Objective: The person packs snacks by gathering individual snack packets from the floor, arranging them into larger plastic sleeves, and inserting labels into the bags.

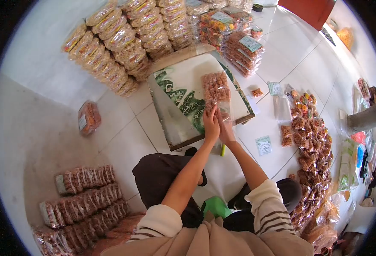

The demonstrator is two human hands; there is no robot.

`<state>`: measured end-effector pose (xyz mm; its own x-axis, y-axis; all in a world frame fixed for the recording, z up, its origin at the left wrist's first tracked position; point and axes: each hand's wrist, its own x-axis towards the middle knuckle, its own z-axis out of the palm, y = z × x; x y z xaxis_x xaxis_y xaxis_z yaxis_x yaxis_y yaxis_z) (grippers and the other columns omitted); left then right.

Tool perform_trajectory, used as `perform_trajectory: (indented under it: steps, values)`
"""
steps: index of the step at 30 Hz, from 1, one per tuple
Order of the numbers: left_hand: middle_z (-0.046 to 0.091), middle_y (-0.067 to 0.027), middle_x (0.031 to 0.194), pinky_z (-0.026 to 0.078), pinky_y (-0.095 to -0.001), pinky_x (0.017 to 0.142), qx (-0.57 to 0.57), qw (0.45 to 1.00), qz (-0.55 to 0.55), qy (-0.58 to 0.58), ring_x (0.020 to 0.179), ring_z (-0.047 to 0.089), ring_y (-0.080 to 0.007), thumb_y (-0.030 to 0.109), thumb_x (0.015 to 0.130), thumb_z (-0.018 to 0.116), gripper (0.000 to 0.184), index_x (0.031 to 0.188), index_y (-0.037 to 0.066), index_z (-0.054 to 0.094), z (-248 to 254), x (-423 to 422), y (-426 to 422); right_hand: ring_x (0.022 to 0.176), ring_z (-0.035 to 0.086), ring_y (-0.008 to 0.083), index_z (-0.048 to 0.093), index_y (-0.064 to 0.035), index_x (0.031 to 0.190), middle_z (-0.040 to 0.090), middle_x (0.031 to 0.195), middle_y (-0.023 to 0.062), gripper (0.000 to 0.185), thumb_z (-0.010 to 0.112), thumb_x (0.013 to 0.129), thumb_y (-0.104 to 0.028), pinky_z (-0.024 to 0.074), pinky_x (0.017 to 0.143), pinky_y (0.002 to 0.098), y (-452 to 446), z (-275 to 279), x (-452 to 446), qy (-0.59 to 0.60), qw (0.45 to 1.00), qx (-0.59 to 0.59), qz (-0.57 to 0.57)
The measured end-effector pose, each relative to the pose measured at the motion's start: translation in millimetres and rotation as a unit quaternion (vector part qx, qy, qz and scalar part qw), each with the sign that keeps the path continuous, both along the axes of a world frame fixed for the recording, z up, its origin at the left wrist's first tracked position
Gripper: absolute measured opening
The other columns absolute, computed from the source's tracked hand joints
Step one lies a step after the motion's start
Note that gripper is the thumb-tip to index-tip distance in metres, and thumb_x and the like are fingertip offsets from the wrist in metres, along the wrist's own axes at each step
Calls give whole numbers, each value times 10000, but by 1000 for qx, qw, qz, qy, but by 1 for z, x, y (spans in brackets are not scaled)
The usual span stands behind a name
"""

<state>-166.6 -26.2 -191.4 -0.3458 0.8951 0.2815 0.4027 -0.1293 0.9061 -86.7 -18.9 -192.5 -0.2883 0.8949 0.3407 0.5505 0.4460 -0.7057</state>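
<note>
A clear plastic bag of brown snacks point(216, 87) lies flat on a low board-topped table point(188, 70) with a green and white printed cover. My left hand point(211, 124) is closed at the bag's near end, its fingertips close together on the plastic. Beside it, my right hand point(226, 130) grips the same near end from the right, with its fingers partly hidden by the film. Under my right wrist, a yellow-green stick-like thing point(222, 150) shows at the table's near edge.
Stacked noodle-like packs point(119, 42) line the back wall. Labelled snack bags point(244, 51) stand behind the table. Many small snack packets point(309, 145) are piled right, near a loose label point(263, 145). Filled bags point(85, 209) lie in rows at left; one bag point(89, 118) lies apart.
</note>
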Motion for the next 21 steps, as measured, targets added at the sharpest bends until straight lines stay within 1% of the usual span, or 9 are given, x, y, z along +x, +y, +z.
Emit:
perform_trajectory:
  steps: [2, 4, 6, 8, 10, 11, 16, 20, 21]
  values:
    - [341, -233, 1230, 287, -418, 965, -49, 997, 23, 48, 1131, 357, -380, 10, 840, 377, 391, 1189, 152, 483, 3, 2, 1, 1012, 433, 386, 299, -17, 1283, 429, 1128, 215, 571, 491, 745, -42, 381, 806, 444, 2, 13, 14, -2, 989, -34, 143]
    - [282, -258, 1272, 257, -445, 979, -64, 998, 17, 15, 1178, 301, -398, 87, 848, 419, 350, 1181, 167, 493, 12, 6, 1, 1095, 398, 368, 349, -8, 1241, 412, 1173, 217, 539, 501, 724, -28, 376, 870, 441, -18, 3, 37, -93, 991, 16, 96]
    - [192, -263, 1325, 152, -615, 950, -235, 966, 77, 76, 1252, 184, -385, 134, 815, 479, 382, 1194, 179, 462, 36, 15, -3, 1134, 369, 355, 455, 4, 1146, 388, 1219, 201, 448, 525, 707, -49, 372, 899, 435, -31, 12, 61, -198, 953, 31, 226]
    - [178, -251, 1332, 125, -642, 933, -203, 963, 125, 128, 1264, 148, -379, 161, 801, 506, 394, 1190, 171, 448, 46, 32, -5, 1100, 415, 339, 526, 17, 1070, 445, 1173, 200, 379, 556, 718, -119, 382, 892, 420, -41, 27, 80, -261, 942, 7, 210]
    - [164, -239, 1339, 97, -670, 916, -167, 955, 166, 181, 1277, 112, -372, 188, 787, 534, 413, 1187, 163, 434, 58, 60, -6, 1050, 471, 323, 554, 9, 1046, 520, 1082, 204, 370, 578, 737, -192, 390, 887, 391, -42, 58, 95, -291, 896, -219, 254]
    - [157, -232, 1339, 92, -659, 925, -95, 970, 140, 173, 1277, 95, -374, 181, 776, 546, 425, 1181, 147, 421, 65, 76, -8, 1003, 509, 326, 503, -12, 1136, 549, 1056, 197, 412, 561, 796, -237, 390, 893, 375, -45, 76, 106, -336, 875, -256, 238]
    - [228, -219, 1280, 190, -482, 987, 123, 984, -112, 64, 1202, 198, -381, 115, 749, 558, 357, 1094, 82, 474, 113, 190, -43, 958, 536, 323, 566, -22, 1032, 564, 1045, 169, 327, 569, 775, -224, 425, 824, 406, -86, 175, 213, -298, 936, -189, 20]
    - [273, -198, 1249, 194, -446, 979, 63, 956, -285, 40, 1181, 247, -337, 179, 756, 582, 338, 1077, 107, 505, 96, 259, -79, 921, 556, 287, 554, -16, 1052, 571, 1042, 163, 298, 543, 795, -167, 434, 817, 358, -160, 216, 300, -12, 979, -130, -159]
    - [273, -198, 1249, 194, -446, 979, 60, 949, -305, 44, 1181, 247, -337, 179, 756, 582, 338, 1077, 107, 505, 83, 274, -87, 915, 566, 264, 540, -1, 1067, 575, 1045, 162, 295, 527, 812, -149, 441, 803, 331, -175, 213, 325, -28, 957, -188, -219]
